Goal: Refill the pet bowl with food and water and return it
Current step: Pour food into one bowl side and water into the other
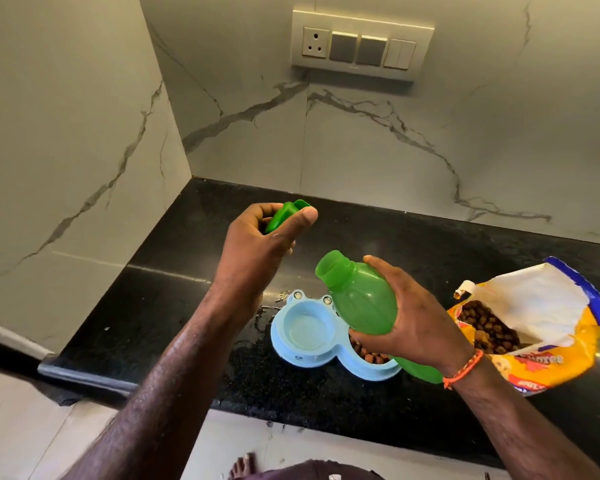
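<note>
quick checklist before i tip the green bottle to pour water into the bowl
1. Cap off the bottle: ok. The left hand holds the green cap away from the green bottle, whose mouth is open.
2. Grip on the bottle: ok. The right hand is wrapped round its body.
3. Mouth over the water side: not ok. It points up and left, above the back rim of the blue pet bowl, not down into the left well.
4. Food side done: ok. Kibble shows in the right well.
5. Water level in the bottle: cannot tell, the plastic is opaque.
6. Open food bag clear of the pour: ok, it lies right of the bowl.
</note>
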